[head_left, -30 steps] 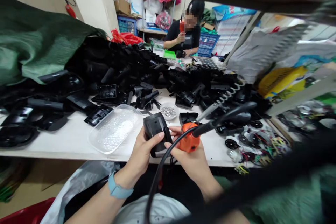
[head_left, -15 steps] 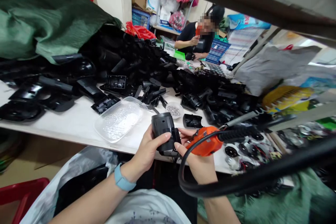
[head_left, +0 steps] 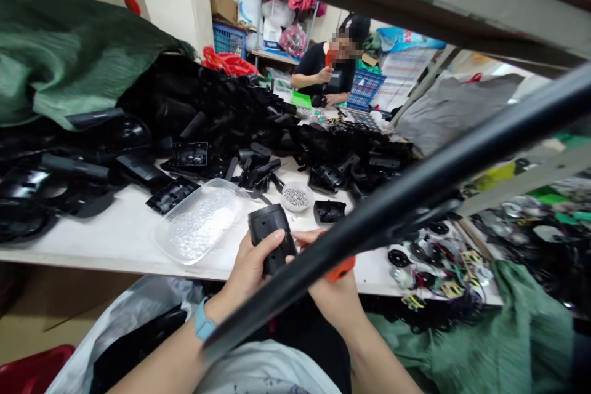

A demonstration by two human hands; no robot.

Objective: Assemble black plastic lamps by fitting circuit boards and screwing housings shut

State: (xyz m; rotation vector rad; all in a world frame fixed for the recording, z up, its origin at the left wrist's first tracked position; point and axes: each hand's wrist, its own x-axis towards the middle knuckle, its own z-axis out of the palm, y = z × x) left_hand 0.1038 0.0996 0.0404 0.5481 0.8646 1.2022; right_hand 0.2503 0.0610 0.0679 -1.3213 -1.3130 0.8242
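Left hand (head_left: pixel 252 266) closed around one black plastic housing (head_left: pixel 270 240), the housing upright in the grip and just above the near edge of the white tabletop (head_left: pixel 92 266). Right hand (head_left: pixel 331 303) half hidden behind a thick, blurred black cord (head_left: pixel 392 197) running diagonally across the view; right fingers (head_left: pixel 305 237) stretched toward the housing, touching or just beside it. One sliver of an orange tool (head_left: pixel 340 269) at the right palm, too covered to show whether that hand is closed on it: cannot tell. One blue wristband (head_left: pixel 202 320) on the left wrist.

Just left of the housing, one clear plastic tray (head_left: pixel 198 225) of small pale pieces, with only a narrow strip of tabletop between. Ahead, one small white dish of screws (head_left: pixel 295 197) and, beside it, one loose black part (head_left: pixel 329 211). Wider tabletop room to the right of the hands, up to at least three black discs (head_left: pixel 399 257) among coloured wires. Beyond, a long heap of black plastic parts (head_left: pixel 231 117) across the tabletop's far side, under green cloth (head_left: pixel 69 55) at the left. Past the heap, one seated co-worker (head_left: pixel 321 71) holding a red-orange object, and two blue crates (head_left: pixel 364 89).
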